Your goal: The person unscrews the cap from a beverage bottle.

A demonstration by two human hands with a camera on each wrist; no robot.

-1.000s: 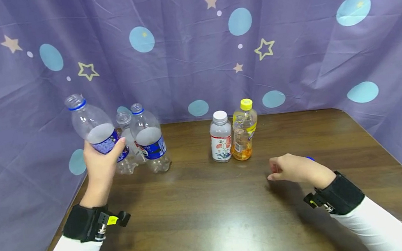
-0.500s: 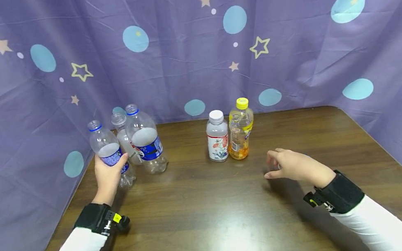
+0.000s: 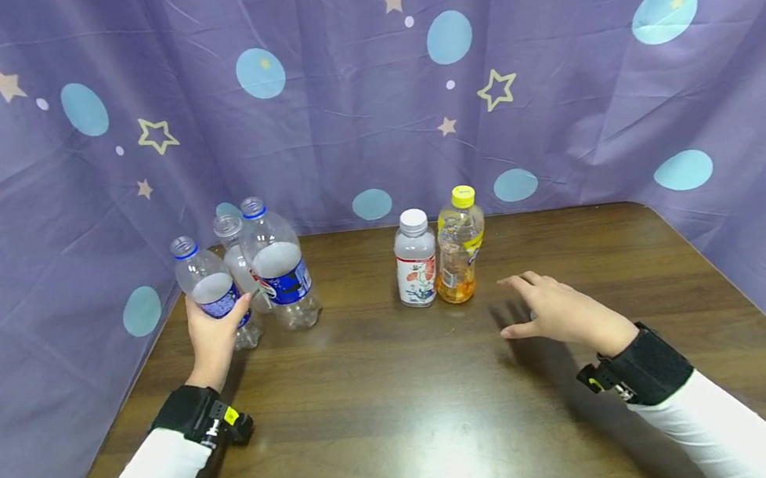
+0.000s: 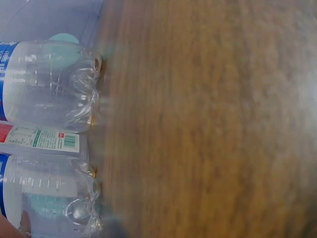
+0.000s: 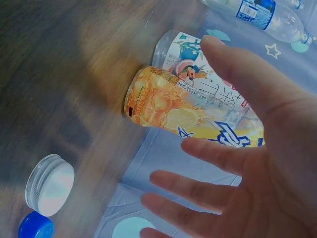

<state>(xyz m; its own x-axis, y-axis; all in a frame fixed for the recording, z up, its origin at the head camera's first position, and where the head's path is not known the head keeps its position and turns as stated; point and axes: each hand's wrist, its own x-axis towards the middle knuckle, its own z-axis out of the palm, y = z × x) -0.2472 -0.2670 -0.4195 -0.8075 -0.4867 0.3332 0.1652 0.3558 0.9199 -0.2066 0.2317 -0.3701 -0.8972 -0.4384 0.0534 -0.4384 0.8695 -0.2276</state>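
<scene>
My left hand (image 3: 213, 337) grips a clear, uncapped plastic bottle (image 3: 199, 278) with a blue label, thumb and fingers around its label. It stands nearly upright at the table's left, its base also showing in the left wrist view. Right beside it are a larger blue-labelled bottle (image 3: 277, 259) and a clear wide-mouthed bottle (image 3: 239, 267) partly behind both. My right hand (image 3: 562, 313) is held over the table with fingers spread, holding nothing. Near it, in the right wrist view, lie a white cap (image 5: 49, 186) and a blue cap (image 5: 35, 227); my hand mostly hides them in the head view.
A white-capped bottle (image 3: 417, 263) with a floral label and a yellow-capped bottle (image 3: 458, 250) with an orange-patterned base stand side by side at the middle back. The brown wooden table (image 3: 373, 398) ends at a purple curtain (image 3: 357, 131) behind and on both sides.
My left hand has lowered the tilted bottle to the table beside the other two and brought it nearly upright. The right hand's curled fingers have spread apart.
</scene>
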